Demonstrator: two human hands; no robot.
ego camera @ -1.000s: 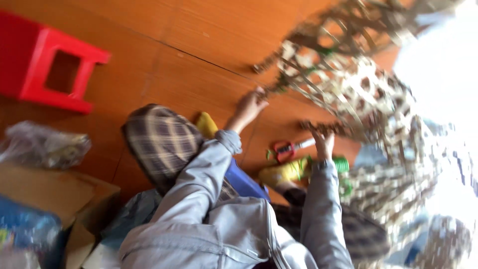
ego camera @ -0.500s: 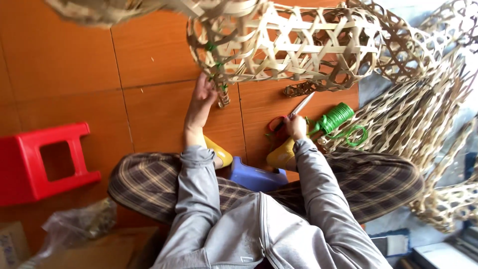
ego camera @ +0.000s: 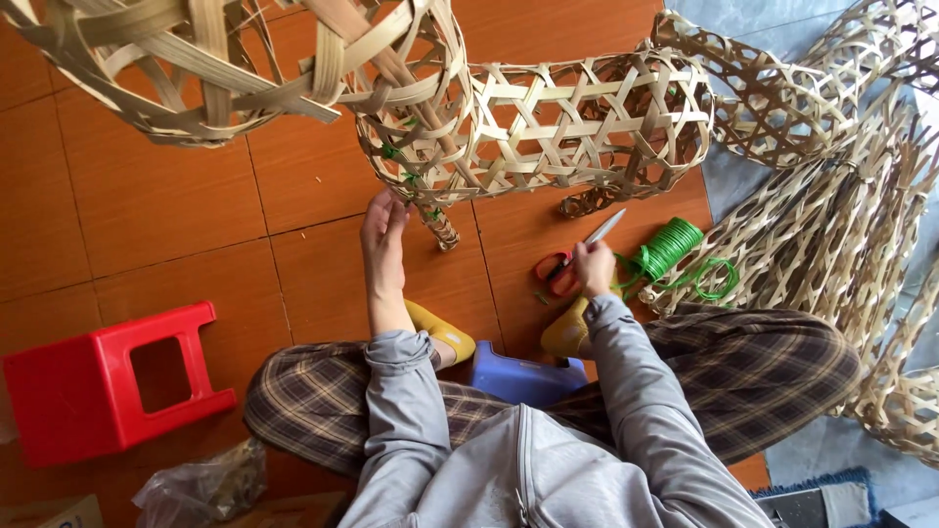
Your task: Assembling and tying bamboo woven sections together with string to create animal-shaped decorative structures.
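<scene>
A woven bamboo basket frame (ego camera: 548, 122) lies on its side on the orange tiled floor in front of me. My left hand (ego camera: 383, 230) reaches up to its lower rim, fingers touching the strips by some green ties (ego camera: 411, 181). My right hand (ego camera: 594, 266) holds red-handled scissors (ego camera: 567, 262), blades pointing up toward the basket. A coil of green wire (ego camera: 675, 252) lies just right of that hand. I sit on a small blue stool (ego camera: 523, 376), wearing plaid trousers and yellow shoes.
A red plastic stool (ego camera: 98, 386) stands at the lower left. More woven bamboo frames pile up along the right side (ego camera: 841, 205), and another hangs close at the top left (ego camera: 176, 68). A clear plastic bag (ego camera: 201, 484) lies near my left knee.
The view has swung round and settled over my lap. My left hand stays at the basket rim, and my right hand has kept the scissors near the green wire coil.
</scene>
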